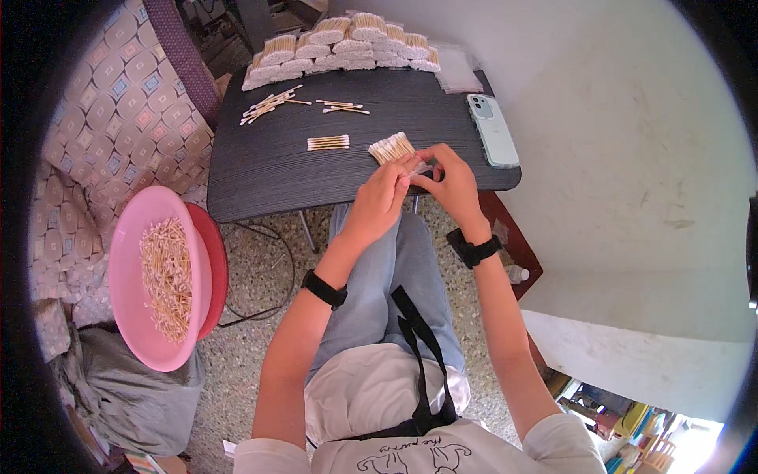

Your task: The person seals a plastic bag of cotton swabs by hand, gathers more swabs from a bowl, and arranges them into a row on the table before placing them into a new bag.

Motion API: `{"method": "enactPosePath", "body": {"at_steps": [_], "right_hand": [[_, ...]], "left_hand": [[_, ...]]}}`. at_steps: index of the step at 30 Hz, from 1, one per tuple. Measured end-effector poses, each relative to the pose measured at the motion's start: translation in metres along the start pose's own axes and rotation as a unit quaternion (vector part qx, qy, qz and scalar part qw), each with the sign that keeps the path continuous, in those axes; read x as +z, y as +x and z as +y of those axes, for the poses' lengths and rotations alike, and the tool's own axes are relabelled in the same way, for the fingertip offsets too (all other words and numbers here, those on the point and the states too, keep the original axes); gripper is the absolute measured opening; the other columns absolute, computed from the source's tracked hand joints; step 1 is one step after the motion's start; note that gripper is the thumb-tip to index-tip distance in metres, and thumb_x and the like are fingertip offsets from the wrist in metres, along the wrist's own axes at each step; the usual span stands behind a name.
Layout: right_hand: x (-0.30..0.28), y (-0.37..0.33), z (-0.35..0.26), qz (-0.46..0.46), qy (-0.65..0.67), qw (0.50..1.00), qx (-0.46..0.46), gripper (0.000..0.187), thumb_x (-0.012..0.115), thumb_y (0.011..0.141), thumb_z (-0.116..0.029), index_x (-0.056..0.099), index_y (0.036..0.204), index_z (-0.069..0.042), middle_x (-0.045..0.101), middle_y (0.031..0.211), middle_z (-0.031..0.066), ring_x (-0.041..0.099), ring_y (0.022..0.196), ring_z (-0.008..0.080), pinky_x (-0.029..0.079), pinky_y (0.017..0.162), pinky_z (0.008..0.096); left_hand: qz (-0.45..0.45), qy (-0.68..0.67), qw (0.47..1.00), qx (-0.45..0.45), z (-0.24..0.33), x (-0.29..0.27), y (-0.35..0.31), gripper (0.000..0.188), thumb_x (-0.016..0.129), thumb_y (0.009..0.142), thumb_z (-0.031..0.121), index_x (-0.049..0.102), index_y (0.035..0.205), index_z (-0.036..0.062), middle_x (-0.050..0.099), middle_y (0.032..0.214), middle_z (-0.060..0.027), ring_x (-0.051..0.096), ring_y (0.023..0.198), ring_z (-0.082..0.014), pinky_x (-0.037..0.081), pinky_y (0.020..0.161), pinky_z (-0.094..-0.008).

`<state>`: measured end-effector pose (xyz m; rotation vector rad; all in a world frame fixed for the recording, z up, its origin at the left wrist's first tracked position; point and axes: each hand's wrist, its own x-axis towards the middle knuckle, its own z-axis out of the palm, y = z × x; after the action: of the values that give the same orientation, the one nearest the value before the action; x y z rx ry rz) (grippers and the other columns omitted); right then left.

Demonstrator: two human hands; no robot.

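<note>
At the table's near edge a bundle of cotton swabs (390, 148) lies with its white tips pointing away from me. My left hand (380, 197) is closed on the near end of the bundle, its fingers hiding part of it. My right hand (454, 188) pinches a small clear plastic bag (423, 168) at that same end, thumb and forefinger curled together. How far the swabs sit inside the bag is hidden by my fingers. Left of the bundle, a short row of cotton swabs (328, 143) lies side by side on the dark table (260, 178).
Packed swab bags (347, 54) are stacked along the far edge, beside flat clear bags (458, 73). Loose swabs (268, 104) and a few more (342, 106) lie nearer. A pale phone (493, 130) rests at the right edge. A pink basin (130, 316) of swabs stands left.
</note>
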<state>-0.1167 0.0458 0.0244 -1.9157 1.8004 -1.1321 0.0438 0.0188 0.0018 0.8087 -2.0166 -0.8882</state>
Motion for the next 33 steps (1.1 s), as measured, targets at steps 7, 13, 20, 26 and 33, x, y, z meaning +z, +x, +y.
{"method": "enactPosePath", "body": {"at_steps": [7,13,20,26,33], "right_hand": [[0.006,0.002,0.009,0.005,0.089,0.996,0.007,0.030,0.076,0.068,-0.018,0.061,0.091,-0.005,0.057,0.081,0.0039,0.047,0.055,0.0129,0.039,0.051,0.0268],[0.012,0.002,0.016,0.032,0.102,0.994,0.027,0.030,0.075,0.066,-0.015,0.062,0.091,-0.005,0.059,0.081,0.0030,0.046,0.054,0.0114,0.039,0.051,0.0256],[0.015,-0.002,0.019,0.053,0.107,0.992,0.042,0.024,0.072,0.070,-0.012,0.063,0.091,-0.006,0.062,0.089,0.0024,0.050,0.059,0.0102,0.040,0.053,0.0247],[0.010,-0.006,0.003,0.082,0.323,0.942,0.038,0.010,0.056,0.090,-0.007,0.057,0.099,-0.003,0.061,0.104,0.0048,0.057,0.086,0.0100,0.046,0.070,0.0238],[-0.018,-0.007,-0.021,0.010,0.426,0.904,0.023,0.013,0.056,0.091,-0.011,0.054,0.101,-0.002,0.059,0.108,0.0078,0.055,0.096,0.0116,0.044,0.084,0.0253]], "left_hand": [[-0.005,-0.011,0.999,-0.031,-0.001,-0.001,0.000,0.025,0.036,0.098,0.028,0.043,0.093,0.0049,0.053,0.123,-0.0179,0.053,0.108,-0.0380,0.046,0.085,-0.0428],[0.003,0.012,1.000,0.012,-0.001,0.001,0.000,0.025,0.036,0.098,0.028,0.043,0.095,0.0040,0.052,0.125,-0.0183,0.050,0.114,-0.0363,0.045,0.089,-0.0423],[-0.003,0.017,1.000,0.008,-0.006,0.004,0.000,0.023,0.038,0.098,0.026,0.045,0.101,0.0037,0.051,0.128,-0.0171,0.049,0.117,-0.0352,0.044,0.091,-0.0415],[0.173,-0.001,0.979,0.104,-0.022,-0.011,0.011,0.034,0.059,0.090,0.015,0.044,0.119,0.0038,0.053,0.123,-0.0151,0.055,0.109,-0.0256,0.045,0.091,-0.0388],[-0.069,-0.421,0.882,-0.201,0.013,-0.030,0.001,0.061,0.068,0.083,0.016,0.036,0.133,0.0047,0.054,0.118,-0.0147,0.064,0.092,-0.0231,0.054,0.072,-0.0287]]}}
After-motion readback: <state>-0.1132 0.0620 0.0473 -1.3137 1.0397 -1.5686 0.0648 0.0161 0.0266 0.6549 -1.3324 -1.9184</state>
